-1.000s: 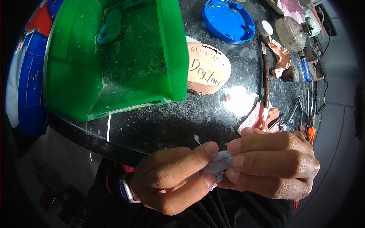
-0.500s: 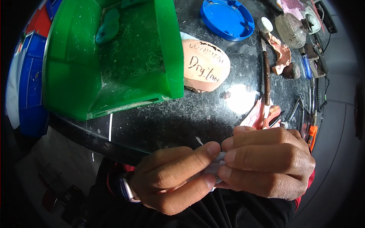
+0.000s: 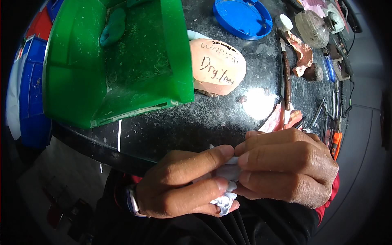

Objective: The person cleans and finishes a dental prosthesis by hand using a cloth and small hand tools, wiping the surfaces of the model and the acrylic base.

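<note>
My left hand (image 3: 183, 179) and my right hand (image 3: 286, 167) meet at the desk's front edge, fingers curled and pressed round a small pale grey piece (image 3: 225, 172), mostly hidden by them. A crumpled white, shiny scrap (image 3: 223, 204) pokes out below the left fingertips, against the left hand. Just beyond my right hand lie pink sheets (image 3: 272, 121) and a brown-handled knife (image 3: 286, 77). Farther back, a peach plaster cast (image 3: 218, 69) with dark handwriting rests beside the green bin (image 3: 69, 81).
Around the black desk (image 3: 159, 126) are a blue lid (image 3: 241, 16), a pink moulded piece (image 3: 303, 57), a glass burner (image 3: 311, 28), an orange-handled tool (image 3: 336, 145) among other tools at the right, and blue bins (image 3: 32, 102) at the left.
Both hands have shifted slightly upward in the view, still gripping the piece. The crumpled white scrap has come into sight under the left fingers. The desk items sit slightly higher in the picture.
</note>
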{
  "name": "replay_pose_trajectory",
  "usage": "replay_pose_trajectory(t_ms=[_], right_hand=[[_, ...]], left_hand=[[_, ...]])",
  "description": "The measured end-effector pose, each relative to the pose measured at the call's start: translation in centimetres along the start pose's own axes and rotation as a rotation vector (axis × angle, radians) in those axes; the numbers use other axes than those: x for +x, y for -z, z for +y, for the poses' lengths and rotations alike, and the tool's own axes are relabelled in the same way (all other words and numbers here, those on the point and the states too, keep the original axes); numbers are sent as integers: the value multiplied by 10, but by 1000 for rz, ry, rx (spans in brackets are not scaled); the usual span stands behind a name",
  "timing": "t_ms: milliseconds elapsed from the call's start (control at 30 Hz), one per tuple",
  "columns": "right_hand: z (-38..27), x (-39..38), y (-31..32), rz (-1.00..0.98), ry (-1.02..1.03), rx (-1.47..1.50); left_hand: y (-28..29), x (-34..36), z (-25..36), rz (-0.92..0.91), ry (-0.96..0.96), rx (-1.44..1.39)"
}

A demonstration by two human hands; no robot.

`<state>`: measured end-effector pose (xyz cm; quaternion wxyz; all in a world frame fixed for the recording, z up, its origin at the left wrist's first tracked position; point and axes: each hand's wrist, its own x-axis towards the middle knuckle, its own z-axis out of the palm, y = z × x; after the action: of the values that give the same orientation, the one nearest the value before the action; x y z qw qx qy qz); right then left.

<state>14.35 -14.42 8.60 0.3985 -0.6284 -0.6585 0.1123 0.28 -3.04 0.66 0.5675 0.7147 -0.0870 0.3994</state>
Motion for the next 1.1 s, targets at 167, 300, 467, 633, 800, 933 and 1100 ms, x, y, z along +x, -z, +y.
replay_pose_trajectory(t_ms=[167,300,467,633,800,933,1100], right_hand=[[7,-2,-7,42,-74,-28],[8,-1,-6,28,-79,-43],[8,1,-6,1,-48,-9],[7,0,-6,-45,-105,28],[9,-1,-7,-36,-51,45],[8,-1,-9,-30,-45,5],[7,2,-7,-24,-49,59]], left_hand=[[18,4,13,-116,301,-139],[19,4,14,-122,395,-276],[18,4,13,-122,375,-266],[23,10,7,-200,364,-318],[20,7,7,-174,357,-295],[24,11,7,-261,345,-270],[19,8,5,-195,276,-322]])
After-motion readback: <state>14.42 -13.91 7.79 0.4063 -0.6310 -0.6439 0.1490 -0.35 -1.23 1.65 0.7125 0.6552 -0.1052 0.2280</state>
